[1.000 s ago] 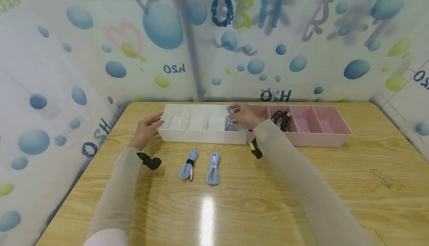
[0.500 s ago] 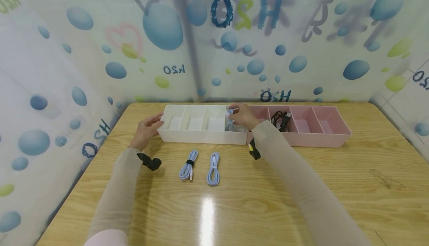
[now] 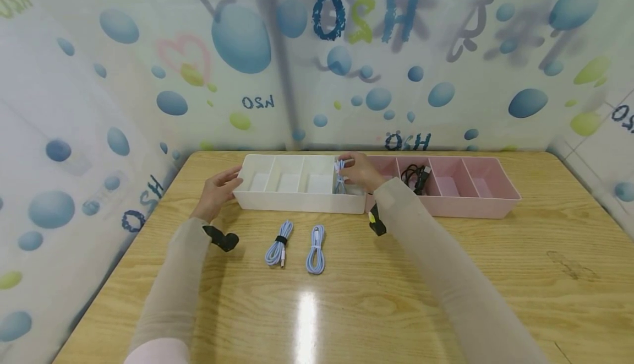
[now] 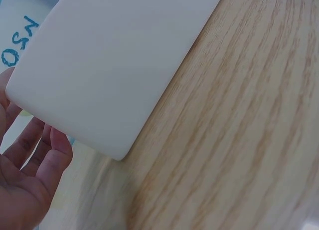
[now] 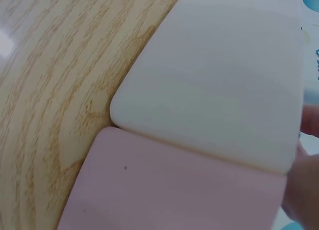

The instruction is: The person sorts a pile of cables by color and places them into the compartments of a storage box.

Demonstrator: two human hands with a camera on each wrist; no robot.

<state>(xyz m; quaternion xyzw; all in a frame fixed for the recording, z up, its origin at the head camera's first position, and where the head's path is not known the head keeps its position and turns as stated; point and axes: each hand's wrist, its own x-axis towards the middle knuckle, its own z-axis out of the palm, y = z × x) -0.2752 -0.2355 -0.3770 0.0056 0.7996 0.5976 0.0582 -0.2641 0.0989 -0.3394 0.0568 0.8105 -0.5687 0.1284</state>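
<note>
My right hand (image 3: 364, 172) is over the rightmost compartment of the white divided box (image 3: 299, 201), its fingers pinching a coiled light-blue cable (image 3: 340, 183) that stands upright beside the divider. In the right wrist view the box walls hide most of that hand and the cable. At the box's left end, my left hand (image 3: 216, 192) rests its relaxed fingers (image 4: 59, 142) against the end wall. Two more light-blue cables lie coiled on the table in front: one with a black strap (image 3: 281, 241), the other (image 3: 315, 249) with a light tie.
A pink divided box (image 3: 475, 207) adjoins the white box's right end. One of its compartments holds black cables (image 3: 419, 179). Both boxes stand near the back edge of the wooden table (image 3: 396, 303), in front of a patterned curtain (image 3: 317, 83).
</note>
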